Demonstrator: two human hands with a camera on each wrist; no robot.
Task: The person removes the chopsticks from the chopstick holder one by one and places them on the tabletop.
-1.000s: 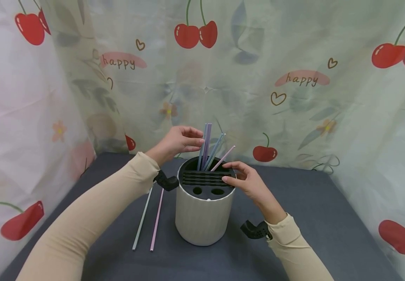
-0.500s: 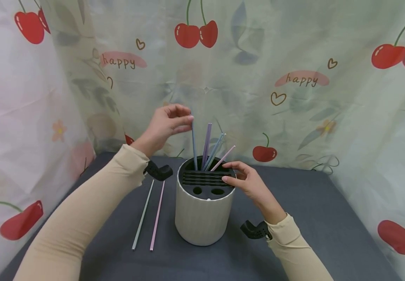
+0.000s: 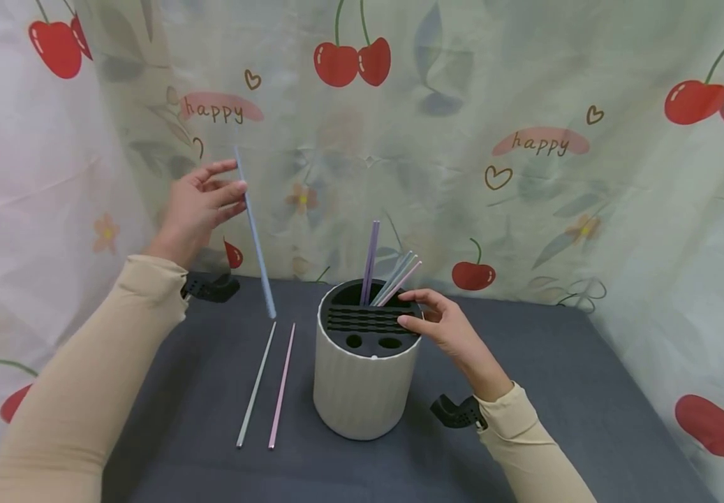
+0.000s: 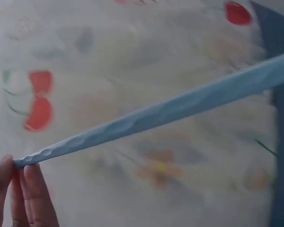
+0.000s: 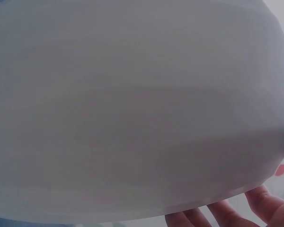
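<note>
Between its thumb and fingertips my left hand (image 3: 201, 202) pinches the upper end of a blue chopstick (image 3: 256, 244), which hangs at a slant above the table, left of the holder. The left wrist view shows this blue chopstick (image 4: 151, 113) close up, with a rippled surface. A white ribbed utensil holder (image 3: 364, 391) with a black slotted top stands upright on the table. My right hand (image 3: 446, 332) grips its right rim; in the right wrist view several fingers (image 5: 227, 213) lie along the holder's wall (image 5: 132, 109). Purple chopsticks (image 3: 370, 262) and leaning blue and pink ones stand in the rear compartment.
A pale green chopstick (image 3: 255, 388) and a pink chopstick (image 3: 283, 388) lie side by side on the dark tabletop (image 3: 563, 419), left of the holder. A cherry-patterned curtain (image 3: 431, 161) hangs behind and at both sides.
My left hand has drawn the blue chopstick up out of the holder and carried it left. Chopsticks left inside have shifted, leaning right beside the pink one. My right hand stays at the rim.
</note>
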